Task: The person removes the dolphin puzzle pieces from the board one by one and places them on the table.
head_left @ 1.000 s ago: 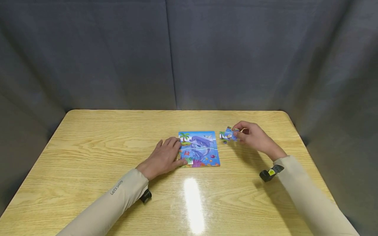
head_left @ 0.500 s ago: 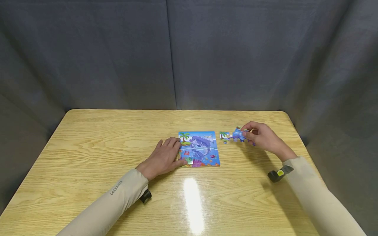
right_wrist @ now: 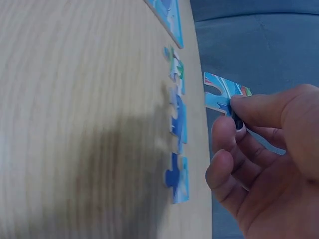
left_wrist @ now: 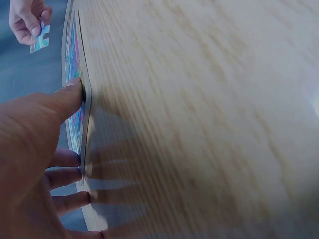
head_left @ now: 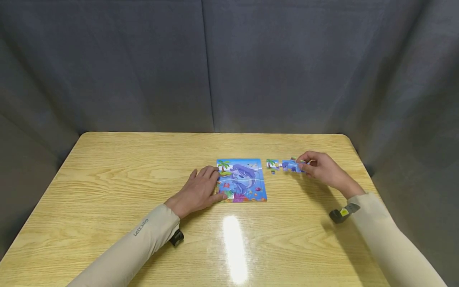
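My right hand (head_left: 324, 169) pinches a blue puzzle piece (right_wrist: 227, 88) between thumb and fingers, raised over the table in the right wrist view. Below it lies a row of loose pieces: a palm-tree piece (head_left: 272, 164), a blue and purple piece (right_wrist: 178, 119) and another blue piece (right_wrist: 181, 181). To their left rests the square dolphin puzzle (head_left: 245, 179). My left hand (head_left: 199, 189) lies at the puzzle's left edge, fingers extended and thumb (left_wrist: 74, 94) on its near corner. The hand hides part of that left side.
The wooden table (head_left: 125, 171) reaches back to a dark grey curtain (head_left: 143, 71), which also hangs at both sides. A bright glare patch (head_left: 234, 247) shows on the tabletop in front of the puzzle.
My right hand has shifted to the right with the held piece, away from the puzzle. More of the loose pieces shows below it. My left hand has stayed in place.
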`<action>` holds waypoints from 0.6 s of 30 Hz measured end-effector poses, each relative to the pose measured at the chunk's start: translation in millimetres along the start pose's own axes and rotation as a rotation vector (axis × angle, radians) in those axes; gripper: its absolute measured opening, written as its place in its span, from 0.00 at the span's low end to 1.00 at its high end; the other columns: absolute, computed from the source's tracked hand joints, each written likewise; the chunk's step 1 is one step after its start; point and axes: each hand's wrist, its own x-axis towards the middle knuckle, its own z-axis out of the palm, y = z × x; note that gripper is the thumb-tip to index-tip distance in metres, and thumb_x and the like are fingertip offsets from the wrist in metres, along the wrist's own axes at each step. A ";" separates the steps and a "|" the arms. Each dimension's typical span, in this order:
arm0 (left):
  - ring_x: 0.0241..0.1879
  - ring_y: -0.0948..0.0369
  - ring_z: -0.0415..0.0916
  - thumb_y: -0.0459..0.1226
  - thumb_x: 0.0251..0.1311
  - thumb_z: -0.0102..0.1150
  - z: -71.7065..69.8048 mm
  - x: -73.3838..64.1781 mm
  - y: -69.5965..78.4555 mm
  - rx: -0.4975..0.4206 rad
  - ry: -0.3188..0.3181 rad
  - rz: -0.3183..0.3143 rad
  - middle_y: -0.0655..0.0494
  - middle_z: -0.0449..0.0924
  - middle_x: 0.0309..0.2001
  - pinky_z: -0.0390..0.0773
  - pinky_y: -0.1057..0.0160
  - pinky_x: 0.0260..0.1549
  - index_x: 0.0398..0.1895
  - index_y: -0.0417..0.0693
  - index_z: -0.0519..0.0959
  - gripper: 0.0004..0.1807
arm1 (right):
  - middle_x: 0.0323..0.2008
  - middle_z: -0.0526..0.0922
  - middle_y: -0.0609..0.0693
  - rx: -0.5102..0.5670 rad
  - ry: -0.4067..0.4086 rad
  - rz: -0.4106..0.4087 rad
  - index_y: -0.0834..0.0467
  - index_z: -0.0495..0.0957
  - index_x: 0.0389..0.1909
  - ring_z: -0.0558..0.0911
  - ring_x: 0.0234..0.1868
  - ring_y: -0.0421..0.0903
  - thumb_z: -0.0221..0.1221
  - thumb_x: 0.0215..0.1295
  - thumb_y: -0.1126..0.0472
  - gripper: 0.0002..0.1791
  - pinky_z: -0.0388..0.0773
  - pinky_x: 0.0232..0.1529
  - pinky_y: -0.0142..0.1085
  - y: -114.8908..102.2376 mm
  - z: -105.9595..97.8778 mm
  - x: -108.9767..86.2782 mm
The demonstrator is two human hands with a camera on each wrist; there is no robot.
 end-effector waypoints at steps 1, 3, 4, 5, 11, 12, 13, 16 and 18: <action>0.77 0.47 0.64 0.60 0.73 0.61 0.0 0.0 0.0 0.000 0.002 0.001 0.43 0.67 0.75 0.66 0.29 0.73 0.66 0.42 0.72 0.35 | 0.46 0.80 0.60 -0.010 -0.002 -0.011 0.64 0.81 0.54 0.81 0.33 0.44 0.59 0.80 0.63 0.10 0.81 0.34 0.33 1.0 1.4 0.0; 0.77 0.47 0.64 0.60 0.73 0.61 -0.1 0.0 0.0 0.002 0.004 0.002 0.43 0.67 0.75 0.66 0.29 0.73 0.66 0.42 0.72 0.34 | 0.44 0.81 0.60 -0.034 -0.009 -0.035 0.64 0.83 0.53 0.79 0.31 0.42 0.60 0.79 0.64 0.09 0.79 0.32 0.32 3.1 4.9 0.3; 0.77 0.47 0.64 0.60 0.73 0.61 -0.3 0.0 0.2 0.002 0.007 0.003 0.43 0.68 0.75 0.66 0.29 0.73 0.65 0.42 0.72 0.34 | 0.43 0.82 0.59 -0.045 -0.015 -0.047 0.64 0.83 0.52 0.78 0.31 0.42 0.60 0.78 0.65 0.09 0.78 0.31 0.32 4.3 7.0 0.7; 0.77 0.46 0.64 0.60 0.73 0.61 -0.2 -0.1 0.2 0.003 0.010 0.006 0.43 0.68 0.75 0.66 0.29 0.73 0.65 0.42 0.72 0.34 | 0.42 0.82 0.59 -0.055 -0.022 -0.058 0.64 0.83 0.51 0.78 0.31 0.42 0.60 0.77 0.65 0.08 0.78 0.31 0.32 5.4 9.2 1.1; 0.77 0.46 0.64 0.59 0.74 0.61 -0.6 -0.9 0.6 0.013 0.018 0.015 0.42 0.68 0.74 0.67 0.29 0.73 0.65 0.41 0.73 0.34 | 0.37 0.84 0.58 -0.043 -0.064 -0.093 0.65 0.83 0.48 0.78 0.29 0.44 0.63 0.74 0.69 0.07 0.79 0.29 0.33 7.6 21.9 3.1; 0.77 0.46 0.64 0.59 0.74 0.61 -0.7 -1.1 0.6 0.014 0.019 0.016 0.42 0.68 0.74 0.67 0.29 0.72 0.65 0.41 0.73 0.34 | 0.37 0.84 0.58 -0.036 -0.066 -0.097 0.65 0.82 0.48 0.78 0.29 0.44 0.64 0.73 0.69 0.06 0.79 0.29 0.33 7.1 23.6 3.2; 0.77 0.46 0.64 0.59 0.74 0.61 -0.8 -1.1 0.7 0.012 0.019 0.016 0.42 0.68 0.74 0.67 0.29 0.73 0.65 0.41 0.73 0.34 | 0.37 0.84 0.58 -0.029 -0.066 -0.100 0.65 0.82 0.47 0.78 0.29 0.44 0.64 0.73 0.69 0.06 0.79 0.28 0.33 6.5 25.2 3.4; 0.77 0.46 0.64 0.60 0.74 0.60 -1.0 -1.1 0.8 0.006 0.015 0.016 0.42 0.68 0.75 0.66 0.29 0.73 0.66 0.41 0.72 0.34 | 0.37 0.84 0.59 -0.022 -0.062 -0.108 0.64 0.81 0.45 0.78 0.28 0.44 0.65 0.72 0.69 0.05 0.79 0.28 0.33 4.8 29.3 4.3; 0.77 0.46 0.64 0.60 0.74 0.61 -0.8 -1.0 0.6 0.002 0.018 0.018 0.42 0.68 0.74 0.66 0.28 0.73 0.66 0.41 0.72 0.34 | 0.37 0.84 0.58 -0.022 -0.061 -0.110 0.64 0.80 0.45 0.78 0.28 0.44 0.65 0.72 0.69 0.05 0.78 0.27 0.33 4.2 31.8 5.4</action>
